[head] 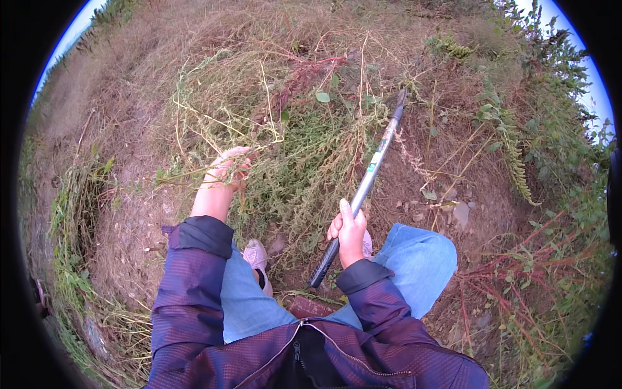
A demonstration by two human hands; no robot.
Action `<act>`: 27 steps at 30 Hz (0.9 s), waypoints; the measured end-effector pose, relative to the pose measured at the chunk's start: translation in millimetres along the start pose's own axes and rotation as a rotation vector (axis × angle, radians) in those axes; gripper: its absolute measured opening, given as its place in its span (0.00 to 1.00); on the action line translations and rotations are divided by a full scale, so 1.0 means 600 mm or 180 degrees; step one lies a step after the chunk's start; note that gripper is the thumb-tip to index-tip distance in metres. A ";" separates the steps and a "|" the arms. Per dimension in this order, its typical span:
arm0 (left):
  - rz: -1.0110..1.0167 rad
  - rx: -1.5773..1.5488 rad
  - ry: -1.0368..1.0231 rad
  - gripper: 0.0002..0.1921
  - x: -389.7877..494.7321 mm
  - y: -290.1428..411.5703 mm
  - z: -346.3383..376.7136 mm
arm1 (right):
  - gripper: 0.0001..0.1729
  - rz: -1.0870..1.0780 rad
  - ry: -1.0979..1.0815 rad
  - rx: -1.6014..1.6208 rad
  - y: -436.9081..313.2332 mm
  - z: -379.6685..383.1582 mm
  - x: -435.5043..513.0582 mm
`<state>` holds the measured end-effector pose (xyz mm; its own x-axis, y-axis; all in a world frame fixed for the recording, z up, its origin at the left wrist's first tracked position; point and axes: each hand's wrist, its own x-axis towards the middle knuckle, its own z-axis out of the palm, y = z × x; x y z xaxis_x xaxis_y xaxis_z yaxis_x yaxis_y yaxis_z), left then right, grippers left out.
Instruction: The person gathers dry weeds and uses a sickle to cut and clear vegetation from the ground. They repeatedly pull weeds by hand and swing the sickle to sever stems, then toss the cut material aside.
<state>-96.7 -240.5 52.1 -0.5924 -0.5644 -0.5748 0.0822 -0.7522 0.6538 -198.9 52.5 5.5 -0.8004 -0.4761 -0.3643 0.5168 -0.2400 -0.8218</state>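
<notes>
My left hand [229,169] is closed around thin weed stems [204,116] that fan out above and to the left of it. My right hand [349,231] grips a hand tool by its silver metal handle [371,167], just above the black ribbed end grip [324,265]. The tool slants up and to the right, its dark head [397,102] lying among dry stalks. Vegetation hides the head's shape, so I cannot tell what kind of tool it is. Between my hands spreads a tangled heap of green weeds [301,160], with a reddish seed head [301,82] across its top.
Pulled weeds [73,209] lie in a row at the left. Tall leafy plants [549,82] and red-stemmed weeds [510,277] stand on the right. A flat stone [460,214] rests on bare soil. A reddish-brown block [311,307] sits below, between my legs.
</notes>
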 end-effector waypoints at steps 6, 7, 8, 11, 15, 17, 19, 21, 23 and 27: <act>0.0185 0.0222 0.0257 0.09 0.011 0.008 -0.019 | 0.14 -0.0338 0.0164 0.0385 -0.039 -0.019 0.038; 0.0178 0.0177 0.0234 0.09 0.012 0.009 -0.021 | 0.14 -0.0340 0.0065 0.0478 -0.048 -0.026 0.048; 0.0146 0.0104 0.0153 0.09 0.012 0.012 -0.022 | 0.14 -0.0452 -0.0062 0.0509 -0.055 -0.035 0.063; 0.0052 -0.0128 0.0090 0.10 0.010 0.017 -0.023 | 0.16 -0.0429 -0.0011 0.0898 -0.048 -0.065 0.103; 0.0023 -0.0234 0.0133 0.15 0.011 0.020 -0.012 | 0.16 0.0397 0.0883 -0.0985 0.075 -0.086 0.091; 0.0005 -0.0393 0.0291 0.17 0.014 0.017 -0.006 | 0.14 0.0449 0.1008 -0.0669 0.121 -0.105 0.081; -0.0017 -0.0433 0.0201 0.10 0.013 0.007 -0.003 | 0.14 0.0371 0.0914 -0.0729 0.144 -0.113 0.085; -0.0255 -0.0587 -0.0132 0.10 0.014 -0.005 0.003 | 0.15 0.0195 0.1079 -0.0984 0.134 -0.122 0.105; -0.0333 -0.0412 -0.0072 0.12 0.016 -0.005 0.010 | 0.16 0.0083 0.1396 -0.1466 0.108 -0.127 0.133; -0.0363 -0.0427 0.0005 0.14 0.009 0.002 0.019 | 0.20 -0.0704 0.1494 -0.1499 0.085 -0.136 0.158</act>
<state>-108.9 -240.7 55.0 -0.6028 -0.4733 -0.6423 0.1210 -0.8500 0.5128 -273.3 64.2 -107.0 -0.9730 -0.0172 -0.2301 0.2248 0.1535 -0.9622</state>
